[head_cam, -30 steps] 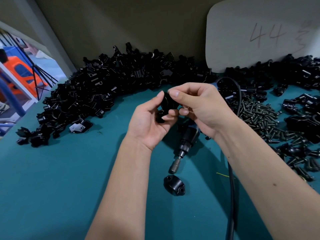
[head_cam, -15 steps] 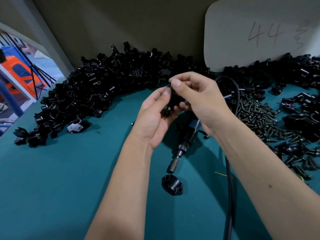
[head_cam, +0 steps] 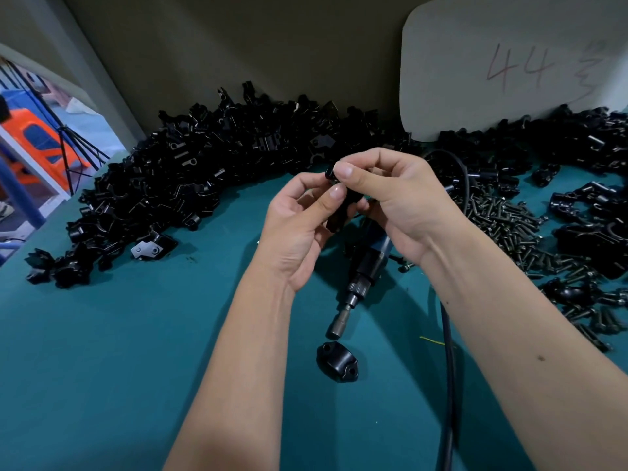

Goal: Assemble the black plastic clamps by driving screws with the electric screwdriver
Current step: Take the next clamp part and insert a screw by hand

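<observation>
Both hands, left [head_cam: 299,229] and right [head_cam: 401,205], meet raised (fingertips pinching).

Dim indoor light with a cool cast. The brightest area is the daylit opening [head_cam: 44,137] at far left. The forearms throw soft shadows on the teal desk [head_cam: 102,368]. Wide-angle bending curves the edges; the black parts pile [head_cam: 190,171] loses detail in darkness.

Teal tabletop [head_cam: 102,351], drab wall [head_cam: 272,45] — dim light
</observation>
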The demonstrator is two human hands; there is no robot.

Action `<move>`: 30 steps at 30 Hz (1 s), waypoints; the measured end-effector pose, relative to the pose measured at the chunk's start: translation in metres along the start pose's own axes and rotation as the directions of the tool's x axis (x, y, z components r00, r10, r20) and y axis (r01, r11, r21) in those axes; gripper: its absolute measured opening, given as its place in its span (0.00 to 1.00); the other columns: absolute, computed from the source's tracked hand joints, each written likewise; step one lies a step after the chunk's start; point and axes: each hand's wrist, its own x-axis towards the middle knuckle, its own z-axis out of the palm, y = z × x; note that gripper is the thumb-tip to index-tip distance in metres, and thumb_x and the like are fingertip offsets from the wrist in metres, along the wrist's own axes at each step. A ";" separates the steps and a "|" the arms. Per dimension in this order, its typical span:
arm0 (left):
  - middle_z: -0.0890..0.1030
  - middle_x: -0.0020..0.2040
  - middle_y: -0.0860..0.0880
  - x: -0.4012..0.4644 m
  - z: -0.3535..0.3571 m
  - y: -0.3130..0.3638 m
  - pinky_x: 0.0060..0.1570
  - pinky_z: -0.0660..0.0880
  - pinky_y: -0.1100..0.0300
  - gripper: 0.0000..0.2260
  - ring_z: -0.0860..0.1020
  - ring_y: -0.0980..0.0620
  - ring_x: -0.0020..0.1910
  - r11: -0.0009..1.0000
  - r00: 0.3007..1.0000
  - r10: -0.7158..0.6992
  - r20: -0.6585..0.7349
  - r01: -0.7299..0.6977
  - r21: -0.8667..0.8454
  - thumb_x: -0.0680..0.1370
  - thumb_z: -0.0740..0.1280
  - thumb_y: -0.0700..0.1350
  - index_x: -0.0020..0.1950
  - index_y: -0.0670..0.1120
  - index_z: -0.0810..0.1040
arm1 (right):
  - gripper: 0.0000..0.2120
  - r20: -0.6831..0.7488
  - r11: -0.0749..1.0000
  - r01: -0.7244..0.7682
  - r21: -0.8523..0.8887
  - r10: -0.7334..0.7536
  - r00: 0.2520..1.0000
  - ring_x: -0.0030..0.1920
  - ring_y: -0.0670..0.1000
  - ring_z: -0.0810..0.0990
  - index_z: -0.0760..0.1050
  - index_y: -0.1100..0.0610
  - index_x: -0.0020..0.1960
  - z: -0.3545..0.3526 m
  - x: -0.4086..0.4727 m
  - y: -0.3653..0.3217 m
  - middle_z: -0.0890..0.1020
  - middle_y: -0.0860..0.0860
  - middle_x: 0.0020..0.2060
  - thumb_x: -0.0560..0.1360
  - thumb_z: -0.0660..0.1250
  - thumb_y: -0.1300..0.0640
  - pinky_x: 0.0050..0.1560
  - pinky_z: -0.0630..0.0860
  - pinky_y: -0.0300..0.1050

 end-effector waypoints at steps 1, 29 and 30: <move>0.81 0.53 0.35 0.000 0.001 0.000 0.56 0.81 0.51 0.10 0.85 0.40 0.48 1.000 1.000 0.008 0.005 -0.008 0.016 0.73 0.75 0.39 0.53 0.40 0.80 | 0.05 0.004 1.000 -0.005 0.006 0.005 1.000 0.40 0.49 0.83 0.82 0.56 0.41 0.000 0.000 0.000 0.85 0.54 0.40 0.73 0.77 0.62 0.36 0.76 0.39; 0.81 0.45 0.44 -0.001 -0.002 0.008 0.49 0.81 0.57 0.09 0.85 0.47 0.43 0.996 0.998 0.055 0.002 -0.055 0.075 0.72 0.75 0.37 0.47 0.43 0.76 | 0.09 -0.107 0.999 0.049 0.007 -0.048 0.993 0.40 0.49 0.80 0.79 0.56 0.39 0.017 -0.005 0.007 0.81 0.50 0.36 0.76 0.76 0.59 0.38 0.74 0.42; 0.81 0.45 0.43 -0.001 -0.001 0.008 0.48 0.81 0.57 0.09 0.85 0.48 0.42 0.995 0.998 0.059 -0.010 -0.058 0.079 0.72 0.75 0.38 0.47 0.43 0.76 | 0.10 -0.140 0.999 0.053 -0.002 -0.053 0.989 0.39 0.49 0.79 0.78 0.56 0.39 0.019 -0.004 0.008 0.80 0.51 0.35 0.76 0.77 0.58 0.37 0.74 0.42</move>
